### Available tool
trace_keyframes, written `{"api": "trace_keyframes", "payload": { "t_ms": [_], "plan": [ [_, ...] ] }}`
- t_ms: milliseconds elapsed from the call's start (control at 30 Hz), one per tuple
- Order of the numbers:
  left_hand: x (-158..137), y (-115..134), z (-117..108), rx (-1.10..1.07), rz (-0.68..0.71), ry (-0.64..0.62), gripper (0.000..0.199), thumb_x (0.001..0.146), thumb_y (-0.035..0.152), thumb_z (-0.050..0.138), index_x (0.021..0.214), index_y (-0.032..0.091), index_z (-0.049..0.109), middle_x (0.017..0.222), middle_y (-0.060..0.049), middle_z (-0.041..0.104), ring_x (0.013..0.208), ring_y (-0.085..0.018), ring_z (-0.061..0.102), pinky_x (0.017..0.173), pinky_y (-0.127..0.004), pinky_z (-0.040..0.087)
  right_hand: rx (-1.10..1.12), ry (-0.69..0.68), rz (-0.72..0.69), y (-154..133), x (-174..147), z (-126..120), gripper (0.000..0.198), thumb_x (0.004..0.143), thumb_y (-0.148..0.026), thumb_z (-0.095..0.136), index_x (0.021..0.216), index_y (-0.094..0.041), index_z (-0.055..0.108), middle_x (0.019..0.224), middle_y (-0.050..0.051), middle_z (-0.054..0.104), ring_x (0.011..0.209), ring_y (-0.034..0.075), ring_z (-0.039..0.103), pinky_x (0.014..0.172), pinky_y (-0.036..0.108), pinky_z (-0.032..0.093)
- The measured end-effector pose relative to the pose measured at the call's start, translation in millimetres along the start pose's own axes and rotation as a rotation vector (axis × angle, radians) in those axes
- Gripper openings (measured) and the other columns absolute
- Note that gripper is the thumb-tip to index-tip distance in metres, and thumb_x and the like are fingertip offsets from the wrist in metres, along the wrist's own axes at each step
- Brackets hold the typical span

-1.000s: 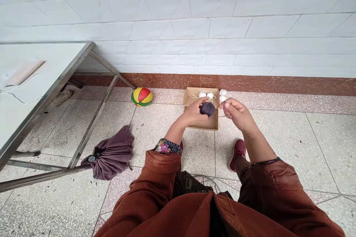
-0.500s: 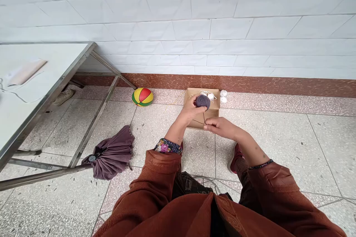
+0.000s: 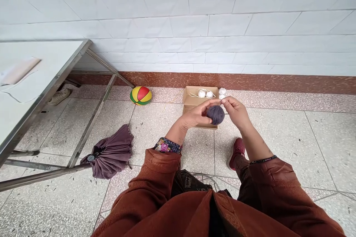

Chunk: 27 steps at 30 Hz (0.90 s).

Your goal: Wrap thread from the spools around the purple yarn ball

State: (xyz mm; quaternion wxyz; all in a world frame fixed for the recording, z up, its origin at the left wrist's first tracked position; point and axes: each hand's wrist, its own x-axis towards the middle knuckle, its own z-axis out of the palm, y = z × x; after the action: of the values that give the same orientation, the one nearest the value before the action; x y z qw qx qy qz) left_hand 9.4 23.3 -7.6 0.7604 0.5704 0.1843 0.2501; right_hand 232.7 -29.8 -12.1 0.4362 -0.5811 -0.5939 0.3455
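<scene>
A dark grey-purple ball of yarn (image 3: 215, 115) sits in my left hand (image 3: 195, 114), with the thumb below it and the fingers along its upper side. My right hand (image 3: 235, 111) is closed in a pinch on the yarn strand at the ball's upper right, its fingertips close to those of my left hand. Beneath both hands lies a shallow cardboard box (image 3: 191, 90) on the floor. Inside it, near the back, are two small white yarn balls (image 3: 201, 93). More white yarn (image 3: 222, 92) lies just outside the box's right edge, partly behind my right hand.
A red, yellow and green ball (image 3: 141, 95) rests by the wall. Left of me, a folded purple umbrella (image 3: 112, 153) is against the metal frame of a white-topped table (image 3: 36, 53). A shoe (image 3: 59, 96) shows under that table. My own red shoe (image 3: 238, 152) is at right.
Both hands and the grey yarn ball have moved right. My right hand has risen from below the ball to its upper right side, uncovering more of the box.
</scene>
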Motion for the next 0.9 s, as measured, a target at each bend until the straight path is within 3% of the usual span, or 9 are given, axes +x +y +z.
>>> {"api": "trace_keyframes", "payload": {
  "t_ms": [100, 200, 300, 400, 500, 667, 767, 900],
  "plan": [
    [4, 1, 3, -0.159, 0.0, 0.141, 0.074, 0.068, 0.035, 0.095, 0.138, 0.023, 0.074, 0.141, -0.014, 0.073, 0.134, -0.032, 0.066, 0.118, -0.047, 0.049, -0.073, 0.024, 0.048, 5, -3, 15, 0.043, 0.104, -0.064, 0.058, 0.088, -0.026, 0.068, 0.078, 0.004, 0.067, 0.075, 0.023, 0.059, 0.073, 0.035, 0.048],
    [8, -3, -1, -0.231, -0.008, 0.338, 0.067, 0.068, 0.034, 0.09, 0.132, 0.02, 0.074, 0.127, -0.011, 0.076, 0.122, -0.028, 0.069, 0.114, -0.045, 0.052, -0.166, -0.096, 0.033, 6, -9, 29, 0.035, 0.106, -0.055, 0.056, 0.09, -0.026, 0.068, 0.083, 0.005, 0.072, 0.078, 0.024, 0.063, 0.073, 0.035, 0.048],
    [12, -8, -7, -0.144, -0.025, 0.506, 0.061, 0.068, 0.029, 0.084, 0.126, 0.019, 0.072, 0.12, -0.009, 0.075, 0.114, -0.025, 0.069, 0.112, -0.044, 0.052, -0.217, -0.261, -0.069, 1, -15, 37, 0.033, 0.108, -0.048, 0.055, 0.088, -0.025, 0.067, 0.088, 0.006, 0.073, 0.082, 0.024, 0.065, 0.077, 0.035, 0.048],
    [12, -9, -8, 0.078, -0.028, 0.567, 0.059, 0.069, 0.024, 0.079, 0.127, 0.02, 0.07, 0.125, -0.009, 0.075, 0.118, -0.026, 0.067, 0.116, -0.046, 0.05, -0.154, -0.447, -0.189, -13, -18, 34, 0.037, 0.108, -0.049, 0.056, 0.083, -0.025, 0.066, 0.08, 0.003, 0.069, 0.078, 0.021, 0.062, 0.077, 0.035, 0.048],
    [9, -8, -7, 0.263, -0.037, 0.46, 0.066, 0.072, 0.022, 0.079, 0.137, 0.023, 0.068, 0.136, -0.01, 0.072, 0.127, -0.029, 0.066, 0.12, -0.05, 0.047, -0.037, -0.43, -0.224, -28, -19, 21, 0.04, 0.109, -0.054, 0.057, 0.085, -0.026, 0.069, 0.078, 0.002, 0.067, 0.076, 0.02, 0.061, 0.076, 0.034, 0.048],
    [3, -5, 0, 0.306, -0.064, 0.156, 0.081, 0.07, 0.023, 0.079, 0.15, 0.023, 0.065, 0.145, -0.013, 0.069, 0.131, -0.034, 0.064, 0.119, -0.054, 0.046, 0.043, -0.03, -0.134, -29, -12, 1, 0.041, 0.106, -0.063, 0.062, 0.089, -0.026, 0.071, 0.084, 0.004, 0.07, 0.078, 0.022, 0.062, 0.077, 0.037, 0.05],
    [1, -1, 6, 0.193, -0.104, 0.034, 0.091, 0.072, 0.026, 0.078, 0.161, 0.029, 0.058, 0.149, -0.013, 0.067, 0.121, -0.031, 0.067, 0.106, -0.049, 0.054, 0.001, 0.1, -0.057, -18, -6, 1, 0.046, 0.103, -0.07, 0.062, 0.087, -0.026, 0.068, 0.08, 0.003, 0.067, 0.075, 0.022, 0.059, 0.076, 0.037, 0.049],
    [0, 1, 13, -0.091, -0.19, -0.046, 0.103, 0.073, 0.028, 0.072, 0.171, 0.036, 0.042, 0.135, -0.011, 0.072, 0.096, -0.023, 0.073, 0.083, -0.039, 0.056, -0.041, 0.096, -0.017, -4, -2, 11, 0.049, 0.102, -0.071, 0.059, 0.083, -0.026, 0.065, 0.076, 0.002, 0.065, 0.073, 0.021, 0.057, 0.073, 0.035, 0.047]
  ]
}}
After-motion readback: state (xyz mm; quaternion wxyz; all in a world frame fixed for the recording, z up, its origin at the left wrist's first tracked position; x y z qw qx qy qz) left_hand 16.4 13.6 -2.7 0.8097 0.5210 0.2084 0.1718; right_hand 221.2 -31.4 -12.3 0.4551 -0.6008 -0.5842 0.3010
